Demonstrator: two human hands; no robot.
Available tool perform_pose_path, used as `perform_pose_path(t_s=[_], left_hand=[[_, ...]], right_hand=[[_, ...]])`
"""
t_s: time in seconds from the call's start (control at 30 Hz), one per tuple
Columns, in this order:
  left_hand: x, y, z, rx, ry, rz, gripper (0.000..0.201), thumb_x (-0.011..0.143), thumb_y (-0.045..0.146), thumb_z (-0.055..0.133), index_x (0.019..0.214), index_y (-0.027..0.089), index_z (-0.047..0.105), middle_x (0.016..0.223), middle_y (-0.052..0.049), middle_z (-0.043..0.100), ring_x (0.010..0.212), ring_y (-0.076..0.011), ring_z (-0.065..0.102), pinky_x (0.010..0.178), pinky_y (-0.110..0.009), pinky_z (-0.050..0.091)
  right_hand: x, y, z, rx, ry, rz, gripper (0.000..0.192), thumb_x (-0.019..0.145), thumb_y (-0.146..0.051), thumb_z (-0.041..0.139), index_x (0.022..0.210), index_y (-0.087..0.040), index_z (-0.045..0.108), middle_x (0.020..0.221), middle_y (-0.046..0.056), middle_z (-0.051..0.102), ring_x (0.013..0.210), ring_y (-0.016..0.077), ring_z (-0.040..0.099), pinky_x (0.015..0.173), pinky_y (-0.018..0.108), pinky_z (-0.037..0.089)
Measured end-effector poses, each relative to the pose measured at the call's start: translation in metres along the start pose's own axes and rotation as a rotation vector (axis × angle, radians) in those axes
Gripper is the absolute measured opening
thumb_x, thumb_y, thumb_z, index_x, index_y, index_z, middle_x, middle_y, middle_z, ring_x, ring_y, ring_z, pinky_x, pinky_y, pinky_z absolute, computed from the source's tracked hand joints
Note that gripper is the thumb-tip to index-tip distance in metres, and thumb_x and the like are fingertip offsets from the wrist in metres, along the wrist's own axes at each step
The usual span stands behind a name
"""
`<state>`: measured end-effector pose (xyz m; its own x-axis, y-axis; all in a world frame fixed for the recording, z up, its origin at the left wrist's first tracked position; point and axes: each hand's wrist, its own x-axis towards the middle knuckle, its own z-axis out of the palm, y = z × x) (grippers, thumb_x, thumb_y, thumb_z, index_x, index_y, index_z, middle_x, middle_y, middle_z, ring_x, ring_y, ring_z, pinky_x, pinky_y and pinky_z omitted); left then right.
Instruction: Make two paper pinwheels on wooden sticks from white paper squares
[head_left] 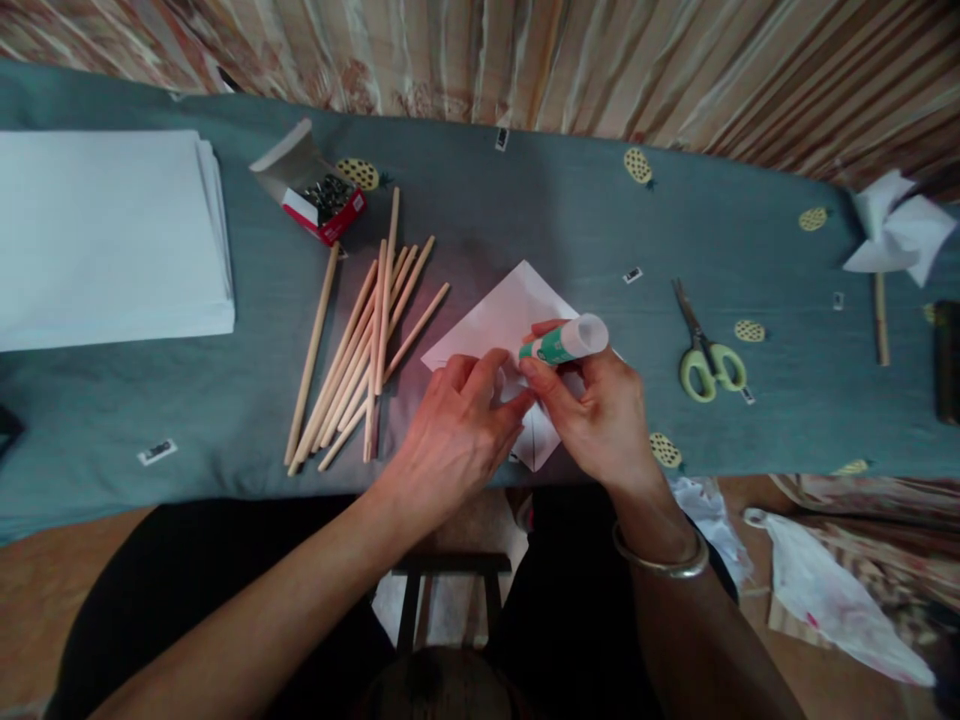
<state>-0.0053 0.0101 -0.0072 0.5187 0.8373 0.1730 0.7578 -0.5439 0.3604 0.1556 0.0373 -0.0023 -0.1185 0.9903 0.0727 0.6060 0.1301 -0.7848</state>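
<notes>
A square white paper (491, 315) with slits lies on the cloth in front of me, turned corner-up. My right hand (611, 410) grips a green and white glue stick (559, 343), its tip pointing left and down toward the paper's middle. Its glue end is hidden by the fingers. My left hand (461, 420) rests over the lower left of the paper, with thumb and forefinger closed around a bit of it near the centre. Both hands cover much of the sheet.
To the left lie several wooden sticks (349, 370), an open red box of metal pins (326, 205) and a stack of white paper (112, 235). Green-handled scissors (705, 355) lie to the right. A paper pinwheel (892, 225) on a stick is farther right. Curtains (465, 60) hang behind the table.
</notes>
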Motion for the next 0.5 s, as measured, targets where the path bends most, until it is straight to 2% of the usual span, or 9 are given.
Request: perform_pose_path(t_s=[0.17,0.5], left_hand=[[0.0009,0.0005,-0.0022,0.005,-0.019,-0.007,0.026,0.093,0.024,0.048,0.113,0.018,0.063,0.118,-0.014,0.052,0.093,-0.0255,0.047,0.08,-0.043,0.049],[0.0012,0.0011,-0.0027,-0.004,-0.039,-0.033,0.029,0.093,0.024,0.047,0.12,0.021,0.06,0.119,-0.013,0.053,0.094,-0.0264,0.047,0.08,-0.044,0.049]], right_hand=[[-0.0008,-0.0009,-0.002,-0.007,-0.024,-0.044,0.028,0.088,-0.038,0.059,0.111,-0.023,0.062,0.103,0.006,0.07,0.086,0.0198,0.067,0.08,0.037,0.055],[-0.0022,-0.003,-0.0053,-0.077,-0.034,-0.095,0.025,0.088,-0.037,0.059,0.108,-0.023,0.063,0.102,0.006,0.071,0.09,0.0218,0.068,0.081,0.037,0.055]])
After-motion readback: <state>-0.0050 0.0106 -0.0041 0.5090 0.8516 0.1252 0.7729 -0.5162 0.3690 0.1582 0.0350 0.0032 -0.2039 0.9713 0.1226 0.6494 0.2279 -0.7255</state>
